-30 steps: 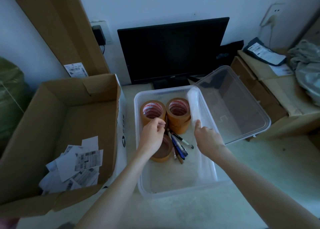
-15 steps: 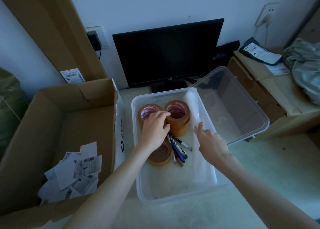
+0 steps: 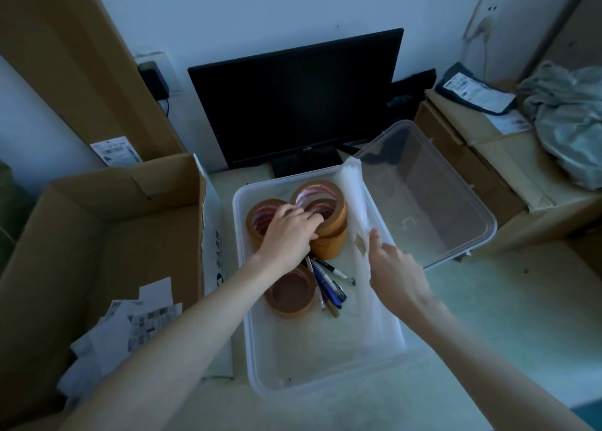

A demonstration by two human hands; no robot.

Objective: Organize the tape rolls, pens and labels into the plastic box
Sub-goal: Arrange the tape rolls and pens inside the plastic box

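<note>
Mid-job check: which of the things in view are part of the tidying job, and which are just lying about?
Job:
plastic box
tape rolls
pens
labels, not yet boxed, in the cardboard box
left hand on the rolls
right hand

Lying about:
monitor
box lid
grey cloth

There is one view only, from the camera on my head, looking forward and steeply down from close above, wide enough to bend the edges. The plastic box (image 3: 329, 370) sits at centre, just below me. My arms come in from six o'clock. The monitor (image 3: 294, 99) against the wall stands at twelve, the cardboard box (image 3: 97, 235) at nine, the box lid (image 3: 433, 199) toward two.
</note>
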